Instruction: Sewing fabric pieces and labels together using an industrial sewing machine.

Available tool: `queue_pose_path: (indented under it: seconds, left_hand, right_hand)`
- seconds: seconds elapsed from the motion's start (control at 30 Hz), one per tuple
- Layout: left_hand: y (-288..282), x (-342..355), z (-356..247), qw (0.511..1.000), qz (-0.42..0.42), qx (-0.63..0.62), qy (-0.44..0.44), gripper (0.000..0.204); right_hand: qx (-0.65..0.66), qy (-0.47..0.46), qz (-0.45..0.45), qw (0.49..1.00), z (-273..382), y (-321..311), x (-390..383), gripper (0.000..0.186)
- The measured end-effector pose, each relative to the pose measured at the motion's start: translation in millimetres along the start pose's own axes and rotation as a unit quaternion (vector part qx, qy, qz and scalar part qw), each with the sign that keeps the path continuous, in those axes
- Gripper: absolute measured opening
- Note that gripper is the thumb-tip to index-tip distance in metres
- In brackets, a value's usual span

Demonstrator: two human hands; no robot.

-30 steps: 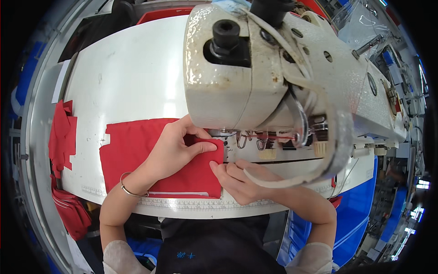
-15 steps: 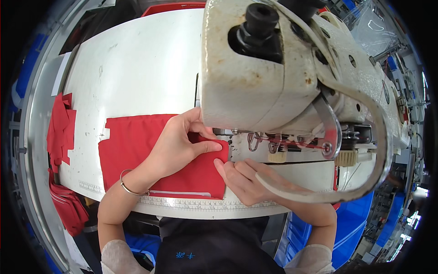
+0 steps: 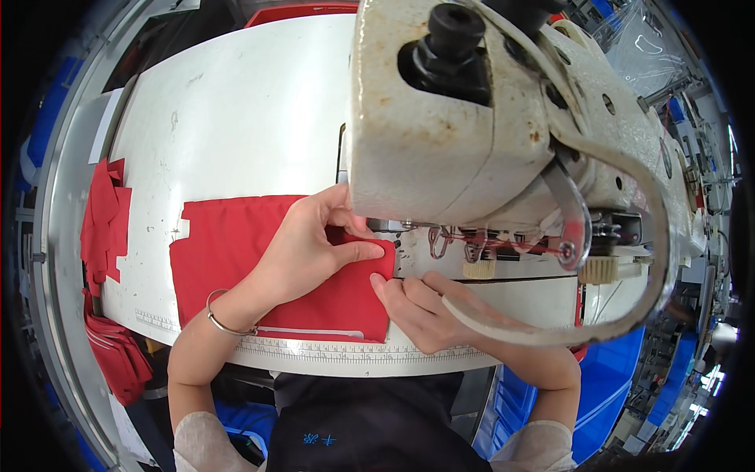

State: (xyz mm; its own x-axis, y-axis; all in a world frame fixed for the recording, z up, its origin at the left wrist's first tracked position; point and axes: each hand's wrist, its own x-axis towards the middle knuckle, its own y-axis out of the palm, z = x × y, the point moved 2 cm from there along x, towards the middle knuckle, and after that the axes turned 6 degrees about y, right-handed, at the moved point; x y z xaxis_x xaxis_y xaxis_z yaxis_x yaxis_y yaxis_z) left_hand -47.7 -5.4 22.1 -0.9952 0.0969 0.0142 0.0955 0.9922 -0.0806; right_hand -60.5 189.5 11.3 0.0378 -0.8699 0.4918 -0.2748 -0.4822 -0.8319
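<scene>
A red fabric piece (image 3: 220, 256), with a pale strip along its lower edge, lies on the white sewing table (image 3: 220, 110). My left hand (image 3: 307, 252) has thumb and fingers closed on the fabric's upper right corner, just beside the sewing machine's head (image 3: 421, 157). My right hand (image 3: 421, 311) is curled, its fingertips pinching the fabric's right edge below that corner. The metal foot and loopers (image 3: 440, 244) sit just right of the fabric; the stitching point is partly hidden under the head. A curved cream guard arm (image 3: 535, 334) crosses in front of my right wrist.
More red cut pieces (image 3: 106, 220) and a striped red bundle (image 3: 114, 354) lie at the left edge. A printed ruler (image 3: 314, 350) runs along the front. Blue bins (image 3: 605, 393) stand below at the right; a red tray (image 3: 291, 9) is at the back.
The view has shifted, so the machine sits further right. Both hands and the fabric's right corner appear slightly further right; their grip looks the same.
</scene>
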Motion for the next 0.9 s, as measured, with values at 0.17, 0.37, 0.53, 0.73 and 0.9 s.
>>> queue_pose_path:
  seconds: [0.17, 0.37, 0.53, 0.73, 0.9]
  left_hand:
    - [7.6, 7.7, -9.8, 0.989, -0.023, 0.108, -0.094, 0.033]
    - [12.6, -9.4, 18.4, 0.898, -0.004, 0.373, 0.234, 0.023]
    - [16.5, -18.2, 11.5, 0.817, 0.030, 0.448, 0.361, 0.020]
    - [5.1, -4.8, 13.5, 0.823, 0.058, 0.467, 0.319, 0.018]
    - [2.2, -1.9, 11.4, 0.830, 0.048, 0.456, 0.318, 0.016]
  right_hand:
    - [0.029, 0.024, 0.024, 0.999, -1.2, 1.2, 2.1, 0.038]
    - [0.070, 0.121, 0.072, 0.988, 2.6, 7.9, -0.9, 0.037]
    - [0.051, 0.114, 0.102, 0.987, 3.2, 4.3, -1.2, 0.037]
    - [0.000, 0.141, 0.154, 0.978, -5.8, 13.8, -4.0, 0.034]
    - [-0.265, -0.053, 0.223, 0.937, -8.1, 15.0, -2.2, 0.036]
